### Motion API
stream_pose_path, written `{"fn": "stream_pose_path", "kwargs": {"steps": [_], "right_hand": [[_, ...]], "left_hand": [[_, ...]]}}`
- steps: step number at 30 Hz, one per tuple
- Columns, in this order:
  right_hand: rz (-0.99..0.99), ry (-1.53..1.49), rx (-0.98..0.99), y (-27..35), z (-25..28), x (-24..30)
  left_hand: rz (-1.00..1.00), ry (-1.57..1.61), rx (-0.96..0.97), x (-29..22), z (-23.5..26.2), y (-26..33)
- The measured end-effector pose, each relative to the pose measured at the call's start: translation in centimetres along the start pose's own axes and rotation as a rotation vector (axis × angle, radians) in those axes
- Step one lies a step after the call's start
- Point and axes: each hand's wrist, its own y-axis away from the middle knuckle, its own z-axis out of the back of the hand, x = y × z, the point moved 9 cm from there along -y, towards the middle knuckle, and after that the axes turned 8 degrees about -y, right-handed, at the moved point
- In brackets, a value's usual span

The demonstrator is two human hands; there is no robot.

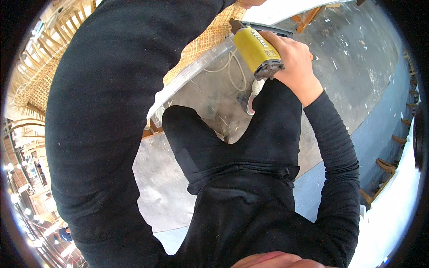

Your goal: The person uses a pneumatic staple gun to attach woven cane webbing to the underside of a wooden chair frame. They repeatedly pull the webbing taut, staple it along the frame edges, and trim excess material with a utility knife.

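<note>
My right hand (pixel 295 62) is wrapped round a yellow air staple gun (pixel 255 48) with a black end cap and a long dark magazine. Its dark nose points up and left, at the edge of a woven cane panel (pixel 203 47). Across the left side stretches my left arm, reaching over the panel. Only a sliver of my left hand (pixel 251 2) shows at the top rim, so its fingers are hidden. A pale edge strip (pixel 196 62) runs along the panel's near side.
Below the panel, a cream hose (pixel 229 67) lies looped on the grey floor (pixel 353 49), near my shoe (pixel 254 96). Wooden legs (pixel 308 18) stand at the top. More cane pieces (pixel 33 85) are at the far left. Several wooden parts (pixel 386 165) line the right side.
</note>
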Motion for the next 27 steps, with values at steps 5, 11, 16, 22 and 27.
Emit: {"fn": "stream_pose_path", "kwargs": {"steps": [5,11,16,22,27], "right_hand": [[-0.019,0.050,0.047,-0.4,-0.3,0.0],[-0.003,0.040,0.031,-0.4,-0.6,-0.5],[-0.002,0.022,0.020,0.3,-0.4,-0.5],[0.017,-0.018,-0.001,0.2,-0.7,0.2],[-0.021,0.025,0.056,0.0,-1.1,-0.1]], "left_hand": [[-0.048,0.033,0.052,0.4,-0.8,-1.3],[0.054,0.024,0.068,0.7,-0.9,-1.5],[0.081,0.066,0.029,0.9,-0.4,-0.6],[0.021,0.045,-0.040,0.7,0.0,0.0],[0.011,0.021,-0.018,0.6,0.0,-0.5]]}}
